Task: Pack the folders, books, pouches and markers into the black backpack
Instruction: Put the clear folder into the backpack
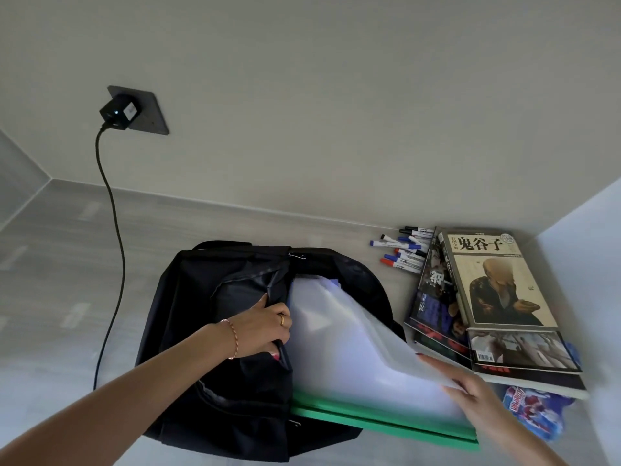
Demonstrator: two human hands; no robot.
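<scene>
Folder-packing is judged to be the step in hand: the black backpack (218, 331) on the table (67, 264) is held open by the left hand (265, 326), its fingers clenched on the opening's edge. Just right of them, the folders (353, 358) lie partly inside, gripped at a corner by the right hand (470, 395). Deeper sliding is called for next; books (487, 304), markers (403, 250) and a pouch (534, 412) wait beyond.
</scene>
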